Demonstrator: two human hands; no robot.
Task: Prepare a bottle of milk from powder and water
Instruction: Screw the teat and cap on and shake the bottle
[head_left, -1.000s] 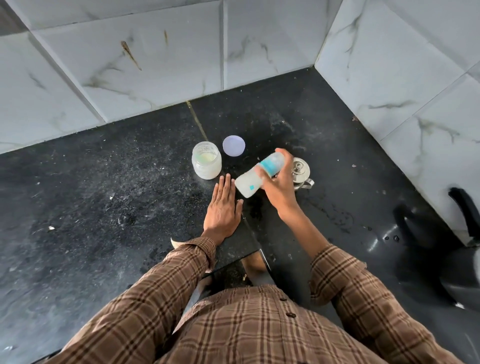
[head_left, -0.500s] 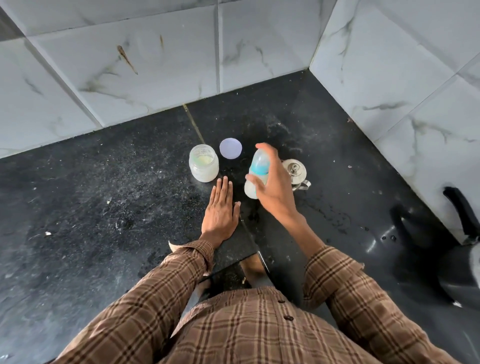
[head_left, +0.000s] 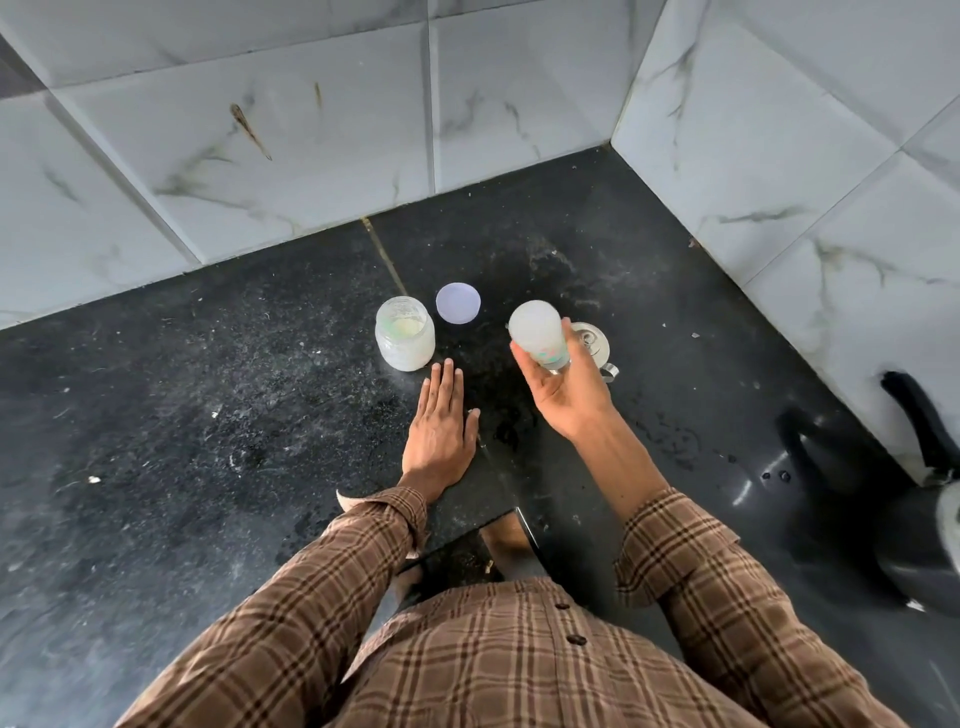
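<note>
My right hand (head_left: 563, 395), palm up, grips a milky white baby bottle (head_left: 537, 332) turned over so its round base faces the camera; a patch of teal shows near my fingers. My left hand (head_left: 440, 434) lies flat on the black counter (head_left: 208, 441), fingers together, holding nothing. Just beyond its fingertips stands an open clear jar (head_left: 404, 332) with pale powder inside. The jar's round lilac lid (head_left: 457, 303) lies flat to its right. A steel lidded vessel (head_left: 592, 343) with a small handle sits behind my right hand, partly hidden.
White marble-tiled walls (head_left: 291, 145) close the counter at the back and right, forming a corner. A black kettle-like object (head_left: 914, 525) sits at the far right. Water drops and white dust speckle the counter.
My right hand has rotated from holding the bottle tilted sideways to palm up with the bottle inverted, base toward the camera. My left hand stays flat on the counter.
</note>
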